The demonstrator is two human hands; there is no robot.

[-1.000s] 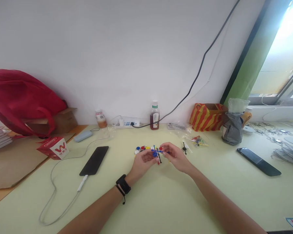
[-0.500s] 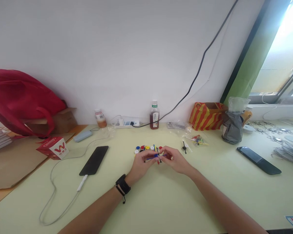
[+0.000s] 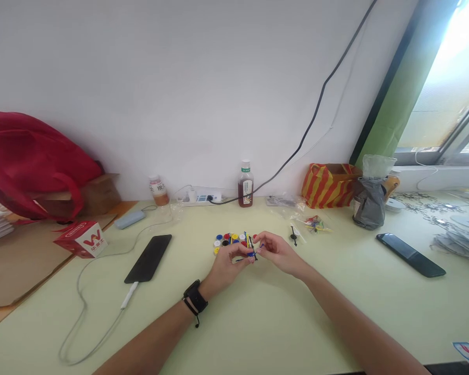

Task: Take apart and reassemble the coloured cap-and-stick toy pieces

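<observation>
My left hand (image 3: 229, 260), a dark watch on its wrist, pinches a small blue plastic piece (image 3: 251, 254) between thumb and fingertips. Close to its right, my right hand (image 3: 277, 252) has its fingers curled together, and a bit of a small blue part (image 3: 261, 245) shows at them. Just beyond both hands lie several round plastic discs (image 3: 218, 244) in white, blue, red, yellow and black. Thin coloured sticks (image 3: 249, 240) lie at the right of the discs, partly covered by my fingers. A black disc with a stick through it (image 3: 294, 236) rests to the right.
On the left are a black phone (image 3: 148, 259) on a white cable, a red and white box (image 3: 82, 239) and a red bag (image 3: 35, 161). A sauce bottle (image 3: 246, 185) stands by the wall. A bag of coloured parts (image 3: 316, 224) and another dark phone-like device (image 3: 410, 255) lie right.
My right hand has drawn slightly away from the blue piece in my left hand. The long blue stick that spanned both hands no longer shows between them.
</observation>
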